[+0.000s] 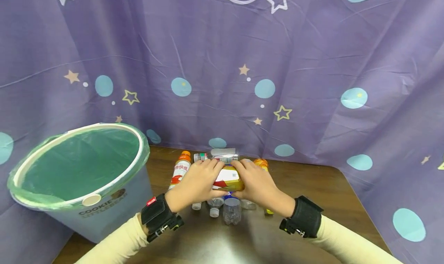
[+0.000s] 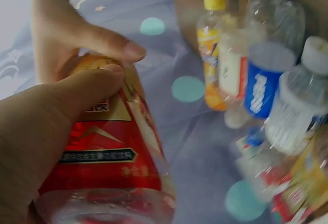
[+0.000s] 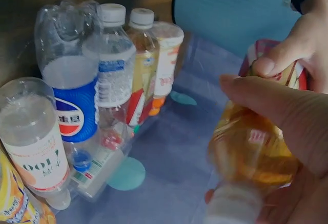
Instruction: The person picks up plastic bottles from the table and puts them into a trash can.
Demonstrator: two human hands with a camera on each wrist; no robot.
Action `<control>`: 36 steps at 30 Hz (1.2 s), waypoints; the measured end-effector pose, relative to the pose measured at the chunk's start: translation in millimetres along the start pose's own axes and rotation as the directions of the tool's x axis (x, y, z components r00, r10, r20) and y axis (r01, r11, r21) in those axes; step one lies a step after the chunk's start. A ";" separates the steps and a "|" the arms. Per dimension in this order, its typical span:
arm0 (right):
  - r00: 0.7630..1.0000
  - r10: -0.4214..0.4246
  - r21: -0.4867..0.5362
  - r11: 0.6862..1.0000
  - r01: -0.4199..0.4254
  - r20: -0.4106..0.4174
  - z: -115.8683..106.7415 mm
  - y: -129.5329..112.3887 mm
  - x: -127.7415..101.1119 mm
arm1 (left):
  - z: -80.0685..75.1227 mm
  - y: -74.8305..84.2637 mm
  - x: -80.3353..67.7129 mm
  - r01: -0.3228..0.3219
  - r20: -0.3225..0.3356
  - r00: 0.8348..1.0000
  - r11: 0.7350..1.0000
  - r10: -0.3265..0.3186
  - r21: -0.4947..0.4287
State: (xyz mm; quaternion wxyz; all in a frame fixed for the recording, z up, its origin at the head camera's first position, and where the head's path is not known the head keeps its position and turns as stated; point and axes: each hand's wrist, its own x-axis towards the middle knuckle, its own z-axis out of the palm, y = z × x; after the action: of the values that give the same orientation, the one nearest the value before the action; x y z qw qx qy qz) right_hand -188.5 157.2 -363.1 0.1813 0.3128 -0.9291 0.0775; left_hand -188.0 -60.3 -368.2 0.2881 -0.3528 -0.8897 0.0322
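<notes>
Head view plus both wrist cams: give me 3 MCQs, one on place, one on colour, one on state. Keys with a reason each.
1. Where does the bin stand relative to the bottles?
A. on the person's left
B. on the person's right
C. behind the bottles against the curtain

2. What colour is the liner inside the bin?
A. black
B. green
C. red

3. What are the hands doing?
A. both rest flat on the table
B. only the right hand holds something
C. the left hand and right hand both grip the red-and-yellow labelled bottle

Key: 1 A, the bin is at the left of the head view; 2 B, a green bag lines the rim; 3 C, both wrist views show fingers wrapped round the bottle.
</notes>
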 end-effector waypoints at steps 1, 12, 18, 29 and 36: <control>1.000 0.010 0.014 1.000 -0.010 -0.007 -1.4 0.9 0.6 | -5.7 -2.6 0.3 0.008 0.014 1.000 1.000 -0.008 0.003; 0.987 0.157 0.111 0.982 -0.154 -0.017 -13.8 34.0 -5.2 | -88.6 -42.6 9.4 0.107 0.071 0.991 0.988 -0.115 0.107; 0.983 0.182 0.108 0.978 -0.180 -0.002 -11.5 53.9 -17.9 | -140.7 -64.1 24.8 0.173 0.132 0.975 0.983 -0.180 0.066; 0.963 0.261 0.121 0.956 -0.267 0.059 -12.9 82.6 -51.3 | -206.8 -141.8 22.9 0.400 0.212 0.894 0.916 -0.395 0.021; 0.944 0.314 0.117 0.939 -0.325 0.102 -7.4 95.3 -73.6 | -212.6 -201.6 -12.4 0.502 0.345 0.783 0.854 -0.517 0.141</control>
State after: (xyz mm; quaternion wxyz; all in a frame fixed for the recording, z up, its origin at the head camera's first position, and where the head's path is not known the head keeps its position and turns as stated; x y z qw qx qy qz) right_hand -190.1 275.4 -387.6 0.1069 0.1722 -0.9670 0.1543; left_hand -189.6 -250.3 -144.9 0.1201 -0.0810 -0.9887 0.0375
